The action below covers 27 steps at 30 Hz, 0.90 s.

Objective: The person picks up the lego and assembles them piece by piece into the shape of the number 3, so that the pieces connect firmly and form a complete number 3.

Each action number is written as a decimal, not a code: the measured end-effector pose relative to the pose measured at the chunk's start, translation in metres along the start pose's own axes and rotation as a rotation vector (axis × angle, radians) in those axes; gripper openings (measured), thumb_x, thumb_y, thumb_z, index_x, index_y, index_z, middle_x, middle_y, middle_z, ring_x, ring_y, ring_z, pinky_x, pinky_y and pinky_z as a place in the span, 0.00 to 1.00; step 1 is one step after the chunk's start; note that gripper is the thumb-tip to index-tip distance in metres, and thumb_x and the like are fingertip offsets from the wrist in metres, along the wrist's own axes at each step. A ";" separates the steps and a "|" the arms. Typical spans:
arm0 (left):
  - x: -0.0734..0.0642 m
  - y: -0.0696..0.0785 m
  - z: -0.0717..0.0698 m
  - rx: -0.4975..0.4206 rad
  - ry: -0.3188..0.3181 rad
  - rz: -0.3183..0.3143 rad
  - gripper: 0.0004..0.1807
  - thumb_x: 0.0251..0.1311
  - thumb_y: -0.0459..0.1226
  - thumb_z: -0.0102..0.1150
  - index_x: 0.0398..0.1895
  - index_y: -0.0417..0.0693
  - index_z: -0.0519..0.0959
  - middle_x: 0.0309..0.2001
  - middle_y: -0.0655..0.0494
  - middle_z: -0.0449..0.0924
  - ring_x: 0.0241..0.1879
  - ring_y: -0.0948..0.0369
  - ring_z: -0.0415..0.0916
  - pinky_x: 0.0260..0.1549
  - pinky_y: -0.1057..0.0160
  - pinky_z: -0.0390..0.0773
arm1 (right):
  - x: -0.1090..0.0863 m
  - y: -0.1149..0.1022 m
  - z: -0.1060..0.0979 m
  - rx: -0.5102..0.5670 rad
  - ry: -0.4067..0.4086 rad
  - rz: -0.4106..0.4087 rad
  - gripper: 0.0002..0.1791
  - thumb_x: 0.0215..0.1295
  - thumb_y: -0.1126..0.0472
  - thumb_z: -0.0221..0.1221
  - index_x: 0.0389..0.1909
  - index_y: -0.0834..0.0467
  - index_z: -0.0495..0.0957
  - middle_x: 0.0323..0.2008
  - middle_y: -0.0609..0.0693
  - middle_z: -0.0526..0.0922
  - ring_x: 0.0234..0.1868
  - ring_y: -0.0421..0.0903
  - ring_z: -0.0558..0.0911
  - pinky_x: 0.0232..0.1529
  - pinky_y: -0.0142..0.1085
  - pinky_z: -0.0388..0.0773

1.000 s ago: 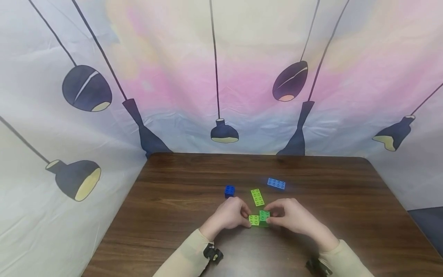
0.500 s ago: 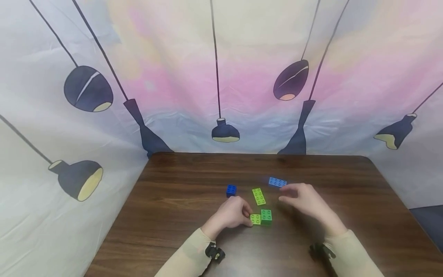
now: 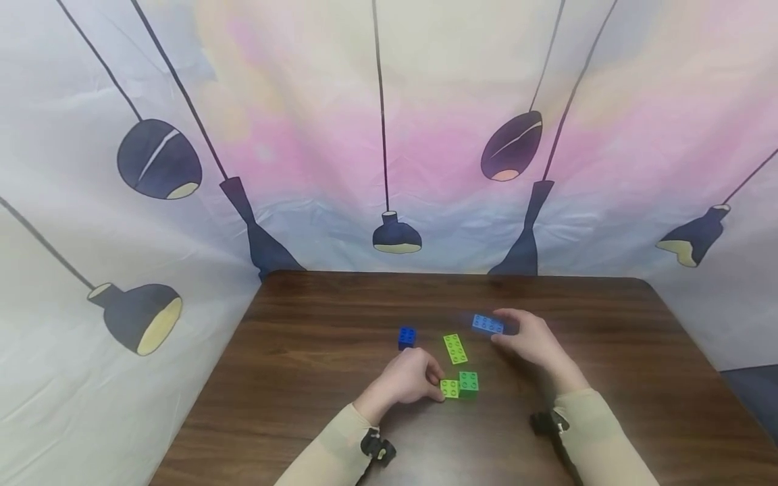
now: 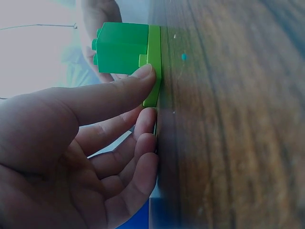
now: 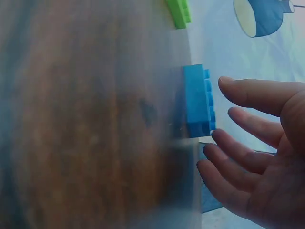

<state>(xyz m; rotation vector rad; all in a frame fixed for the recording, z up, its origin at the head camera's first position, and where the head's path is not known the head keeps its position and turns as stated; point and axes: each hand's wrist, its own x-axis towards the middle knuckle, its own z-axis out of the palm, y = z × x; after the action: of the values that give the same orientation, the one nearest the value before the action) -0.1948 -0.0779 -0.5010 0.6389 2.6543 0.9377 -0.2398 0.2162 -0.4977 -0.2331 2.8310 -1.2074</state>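
Note:
A lime building plate lies flat on the table, its left end held between the thumb and fingers of my left hand. On its right part sits a taller green building brick, pressed onto the plate's studs as the left wrist view shows. My right hand is over the right end of a light blue building brick. Its thumb and fingers are spread around that end. In the right wrist view the fingers are apart from the light blue brick, with nothing gripped.
A second lime building plate lies between the hands, with a dark blue brick just beyond the left hand. The dark wooden table ends at a hanging cloth printed with lamps.
My right hand has let go of the green brick and moved away and to the right, to the light blue brick. The left hand keeps its hold on the lime plate.

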 end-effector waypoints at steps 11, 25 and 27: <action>0.000 0.000 0.001 -0.020 0.001 -0.010 0.13 0.45 0.36 0.88 0.33 0.51 0.91 0.27 0.69 0.83 0.28 0.71 0.77 0.35 0.65 0.78 | 0.002 0.013 0.004 0.051 -0.035 0.092 0.32 0.72 0.55 0.69 0.73 0.59 0.75 0.70 0.65 0.76 0.69 0.66 0.76 0.68 0.65 0.70; 0.001 -0.001 0.000 -0.030 0.001 -0.003 0.13 0.45 0.36 0.88 0.33 0.50 0.91 0.26 0.69 0.83 0.27 0.71 0.78 0.34 0.65 0.78 | 0.004 0.018 0.004 0.094 -0.029 0.134 0.27 0.73 0.55 0.68 0.68 0.61 0.77 0.65 0.67 0.79 0.65 0.66 0.78 0.65 0.63 0.74; 0.001 -0.001 0.000 -0.031 0.001 -0.004 0.13 0.45 0.36 0.88 0.32 0.50 0.91 0.25 0.70 0.83 0.27 0.71 0.78 0.34 0.65 0.78 | 0.004 0.019 0.003 0.099 -0.028 0.141 0.26 0.73 0.55 0.68 0.68 0.61 0.78 0.64 0.66 0.80 0.65 0.65 0.79 0.65 0.62 0.74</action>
<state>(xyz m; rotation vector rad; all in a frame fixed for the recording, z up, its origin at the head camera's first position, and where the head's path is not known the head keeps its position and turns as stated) -0.1958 -0.0778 -0.5019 0.6265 2.6355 0.9761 -0.2452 0.2260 -0.5135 -0.0448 2.7026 -1.2987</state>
